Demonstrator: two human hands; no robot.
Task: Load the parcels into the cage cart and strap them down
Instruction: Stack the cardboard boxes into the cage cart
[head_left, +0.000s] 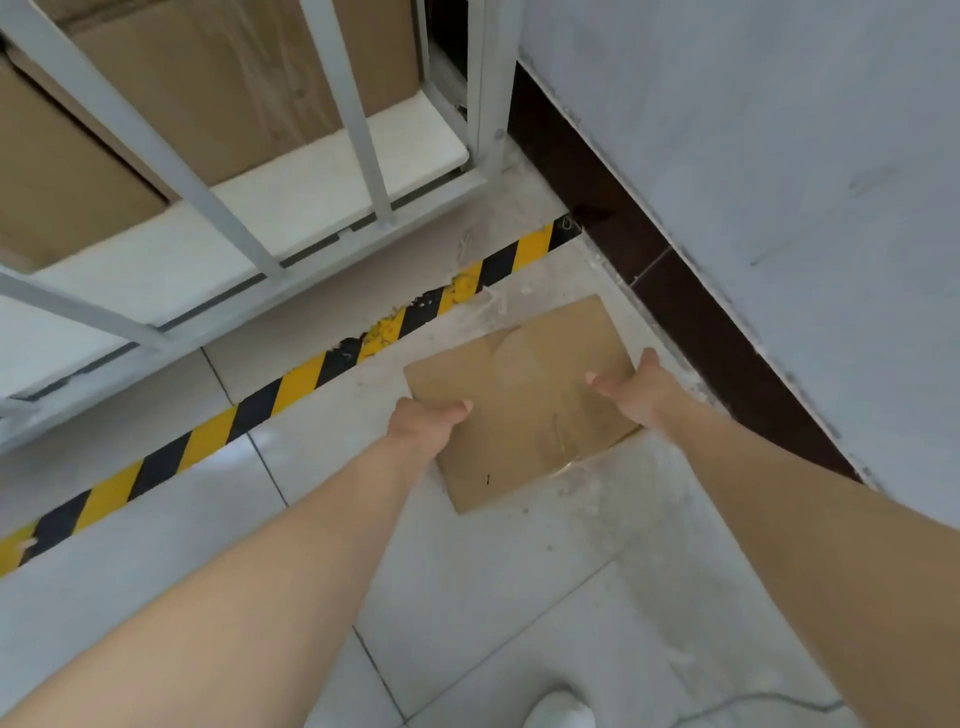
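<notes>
left hand (422, 425) fingers hidden behind parcel (524, 421)

floor (493, 597): pale tiles | tape (208, 441): yellow-black stripe across floor | wall (779, 130): grey-white | skirting (701, 312): dark brown

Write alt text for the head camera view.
The left hand and right hand grip opposite sides of a cardboard parcel down at the tiled floor, beside a grey wall. Beyond a yellow-and-black stripe stands a white cage cart holding cardboard boxes.
</notes>
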